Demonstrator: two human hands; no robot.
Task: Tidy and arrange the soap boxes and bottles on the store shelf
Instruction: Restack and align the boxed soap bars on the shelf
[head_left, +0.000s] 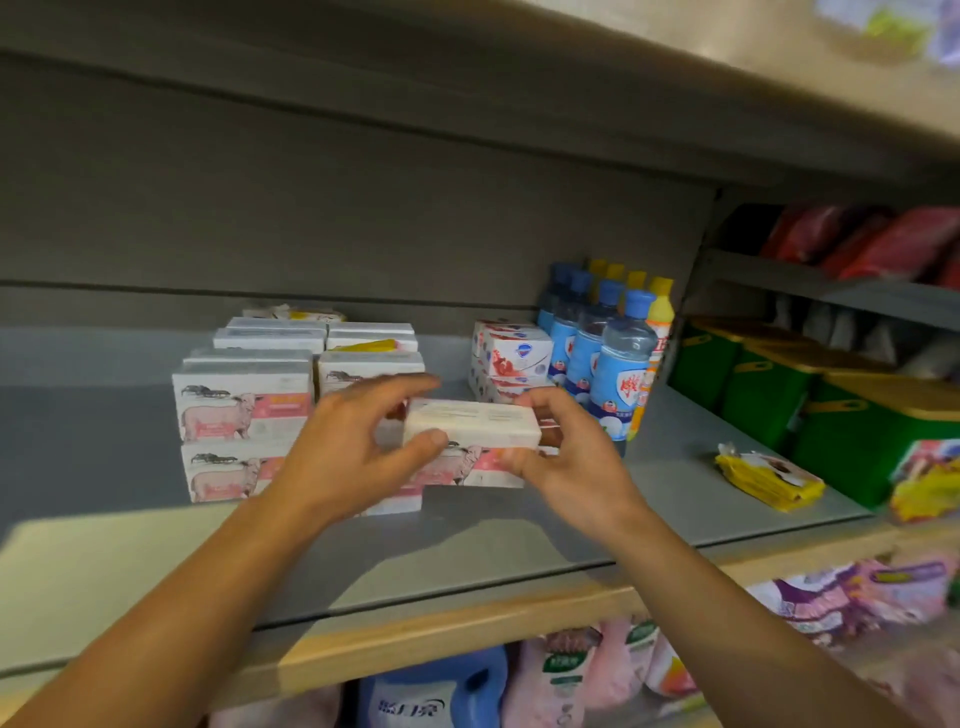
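The grey shelf looks part-tidied. Toward its back left, the largest group, the sheep-print soap boxes, stands in squared stacks two high, with more rows of white boxes behind; I judge that block mostly done, though a yellow-marked pack lying on the rear boxes looks out of place. At the back right corner the blue-capped bottles stand upright in a front-to-back line, with the yellow-capped bottles just behind them against the shelf's right side; these seem arranged already. Between bottles and sheep boxes sits a smaller stack of red-and-white soap boxes, neat enough.

What is left shows at the middle and the front right. One soap box is off the shelf floor, held near the middle just above another sheep-print box. The left hand pinches its left end between thumb and fingers, and the right hand curls round its right end, so each grip is closed on this box. It has probably yet to be seated on the stack. A crumpled yellow packet lies loose near the front right edge, likely needing a place.
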